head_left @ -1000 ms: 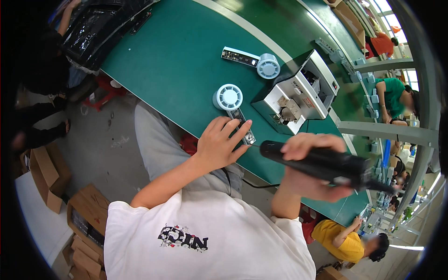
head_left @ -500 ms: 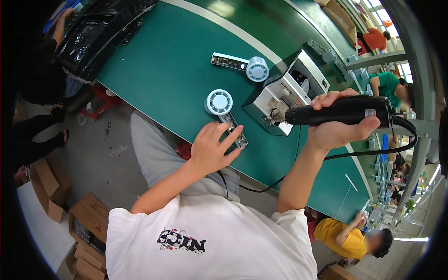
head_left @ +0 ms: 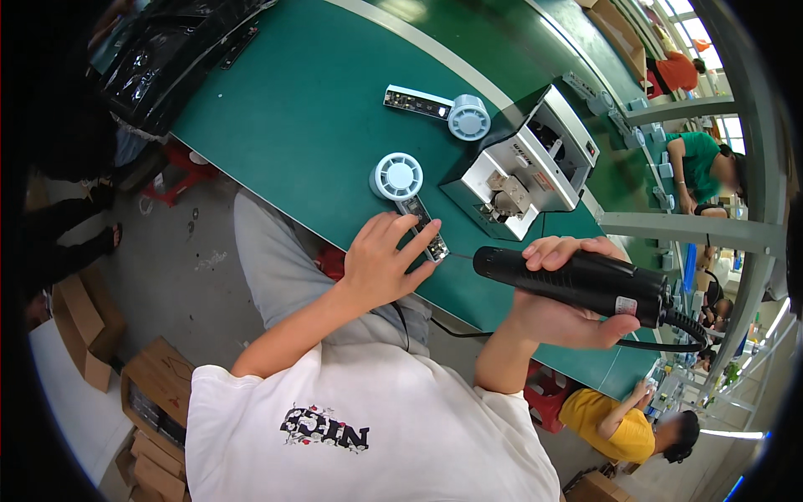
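Observation:
A pale blue handheld fan (head_left: pixel 396 176) lies on the green table, its handle uncovered so that a circuit board shows. My left hand (head_left: pixel 378 261) holds that handle against the table, fingertips and thumb spread along it. In my right hand (head_left: pixel 548 322) is a black electric screwdriver (head_left: pixel 573 289), fingers wrapped round its body. Its thin bit points left and reaches the near end of the handle; whether it sits in a screw is too small to tell. Farther back lies a second fan (head_left: pixel 468 122), with its handle also uncovered.
A silver and black screw feeder (head_left: pixel 525 167) stands just beyond the screwdriver. Black plastic wrapping (head_left: pixel 171 63) covers the table's far left. The screwdriver's cable (head_left: pixel 687 328) runs off its rear. Cardboard boxes (head_left: pixel 159 385) stand on the floor at left; a person in yellow (head_left: pixel 606 425) sits at right.
My right hand has brought the screwdriver from the screw feeder's front down and left to the end of the fan's handle. My left hand stays on the handle.

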Demonstrator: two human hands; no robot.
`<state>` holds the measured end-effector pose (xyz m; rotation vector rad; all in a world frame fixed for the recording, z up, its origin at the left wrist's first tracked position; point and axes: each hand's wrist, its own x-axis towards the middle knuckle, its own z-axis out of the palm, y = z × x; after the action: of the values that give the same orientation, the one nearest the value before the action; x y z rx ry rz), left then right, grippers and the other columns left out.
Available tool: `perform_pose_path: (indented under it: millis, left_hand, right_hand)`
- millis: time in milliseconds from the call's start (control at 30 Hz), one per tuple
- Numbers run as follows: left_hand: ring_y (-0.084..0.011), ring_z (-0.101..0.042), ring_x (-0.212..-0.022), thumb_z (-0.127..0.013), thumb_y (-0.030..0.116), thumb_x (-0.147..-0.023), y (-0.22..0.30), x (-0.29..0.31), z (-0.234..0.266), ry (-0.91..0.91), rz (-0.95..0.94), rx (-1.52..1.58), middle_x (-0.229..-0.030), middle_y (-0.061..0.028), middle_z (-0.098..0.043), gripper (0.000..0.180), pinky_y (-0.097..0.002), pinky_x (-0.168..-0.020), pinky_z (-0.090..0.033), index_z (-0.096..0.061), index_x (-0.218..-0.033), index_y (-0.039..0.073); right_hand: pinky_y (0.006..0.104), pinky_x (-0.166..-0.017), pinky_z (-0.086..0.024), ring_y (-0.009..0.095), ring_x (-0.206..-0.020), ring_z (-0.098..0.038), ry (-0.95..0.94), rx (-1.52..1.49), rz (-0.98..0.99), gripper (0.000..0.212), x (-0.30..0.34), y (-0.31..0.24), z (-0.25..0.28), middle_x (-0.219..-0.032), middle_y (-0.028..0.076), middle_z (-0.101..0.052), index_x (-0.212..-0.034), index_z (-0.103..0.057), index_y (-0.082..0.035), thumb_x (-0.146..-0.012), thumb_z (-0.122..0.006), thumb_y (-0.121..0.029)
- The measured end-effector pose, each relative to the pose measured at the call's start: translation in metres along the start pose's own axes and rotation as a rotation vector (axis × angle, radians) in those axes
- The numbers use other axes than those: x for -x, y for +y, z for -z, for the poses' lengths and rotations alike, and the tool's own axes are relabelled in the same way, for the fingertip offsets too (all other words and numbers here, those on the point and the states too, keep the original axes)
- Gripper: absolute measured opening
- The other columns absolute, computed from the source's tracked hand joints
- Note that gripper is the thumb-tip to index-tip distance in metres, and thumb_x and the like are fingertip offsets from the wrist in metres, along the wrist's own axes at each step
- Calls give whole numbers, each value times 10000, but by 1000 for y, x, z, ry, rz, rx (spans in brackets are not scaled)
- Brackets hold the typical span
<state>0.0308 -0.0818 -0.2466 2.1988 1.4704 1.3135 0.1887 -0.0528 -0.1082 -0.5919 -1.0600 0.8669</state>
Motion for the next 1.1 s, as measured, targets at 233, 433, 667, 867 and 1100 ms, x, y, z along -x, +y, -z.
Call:
perform_pose_path:
  millis: [233,433,667,867,1100]
  left_hand:
    - [-302,-586,-917,-776,252,-720,1,-1,0,-10,-11,9,-1082,-91,-545,556,-422,-820,-516,-630,-1243,129]
    - [-302,-586,-913,-778,253,-714,1,-2,0,-8,-3,4,-1072,-90,-542,552,-421,-813,-516,-637,-1233,129]
    - [-309,-578,-894,-778,249,-708,0,-2,-1,-13,-16,7,-1075,-95,-539,554,-426,-815,-513,-636,-1228,121]
    - [-315,-574,-886,-781,246,-700,1,-2,-1,-23,-10,0,-1079,-96,-540,561,-430,-818,-510,-639,-1227,117]
    - [-319,-577,-874,-777,254,-698,1,-1,-2,-11,-15,-3,-1082,-101,-547,563,-431,-827,-510,-644,-1226,111]
  right_hand:
    - [381,-593,-520,258,-584,-577,45,75,-39,899,4,7,6,-702,160,-571,-1069,-496,27,-827,-403,-834]
    - [371,-565,-510,244,-557,-571,59,104,-30,888,5,10,1,-691,146,-570,-1049,-521,23,-833,-399,-830]
    - [336,-501,-489,223,-489,-531,81,174,-29,903,7,18,3,-663,115,-543,-977,-503,-9,-768,-452,-886]
    - [334,-501,-488,217,-490,-526,24,135,-24,915,7,20,3,-662,110,-536,-989,-512,-5,-764,-452,-890]
    - [326,-498,-485,214,-493,-522,-22,62,-8,924,6,21,10,-662,106,-534,-993,-516,-5,-758,-451,-896]
